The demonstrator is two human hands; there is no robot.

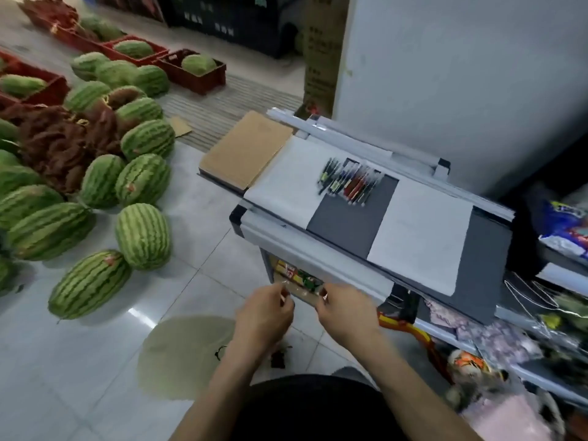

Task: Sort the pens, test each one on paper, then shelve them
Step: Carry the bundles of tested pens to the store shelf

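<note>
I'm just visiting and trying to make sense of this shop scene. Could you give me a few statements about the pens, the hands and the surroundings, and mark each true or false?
1. The pens lie in a bunch on the grey shelf top. True.
2. The left hand is holding a pen over the paper. False: both hands are below the shelf edge, away from the pens; whatever they pinch is too blurred to tell.
3. Watermelons lie on the floor to the left. True.
4. The cardboard covers the pens. False: it lies at the shelf's far left end, apart from them.
5. The right hand rests on the white sheet. False: it is below the shelf edge, not touching it.
</note>
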